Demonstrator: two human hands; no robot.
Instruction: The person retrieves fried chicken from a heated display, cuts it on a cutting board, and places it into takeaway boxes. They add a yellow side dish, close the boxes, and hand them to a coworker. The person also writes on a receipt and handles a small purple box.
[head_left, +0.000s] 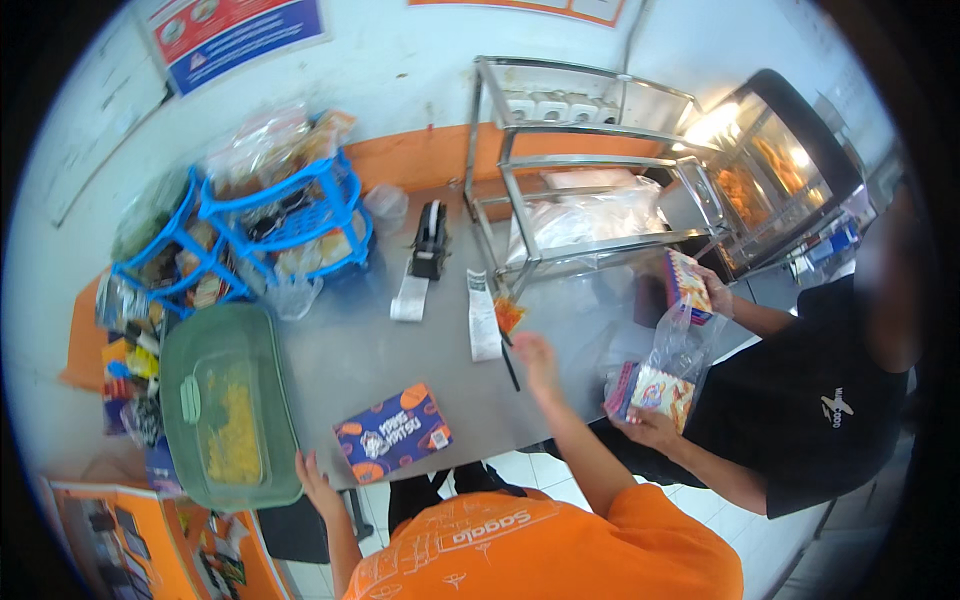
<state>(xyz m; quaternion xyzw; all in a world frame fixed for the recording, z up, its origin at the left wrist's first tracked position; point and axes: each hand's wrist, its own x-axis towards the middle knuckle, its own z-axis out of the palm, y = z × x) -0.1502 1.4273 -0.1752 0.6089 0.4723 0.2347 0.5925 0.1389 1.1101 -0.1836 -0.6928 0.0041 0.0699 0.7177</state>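
Observation:
My left hand (316, 480) is at the front right edge of a green plastic container (285, 420), fingers apart and holding nothing. Through the container's clear lid panel a yellow food (236, 435) shows. To the right of that hand, a purple and orange printed box (394, 433) lies on the steel table. My right hand (537, 367) reaches over the table and is blurred by motion. At its fingertips are thin black sticks (512, 369), perhaps pens or straws; whether it grips one cannot be told. Just beyond lie a paper receipt (482, 322) and an orange packet (509, 315).
A co-worker in a black shirt (810, 397) at right holds printed boxes (661, 396) and a clear plastic bag (675, 341). Behind stand blue plastic baskets (281, 199), a black tape dispenser (430, 244), a steel rack (525, 217) and a lit food warmer (787, 172).

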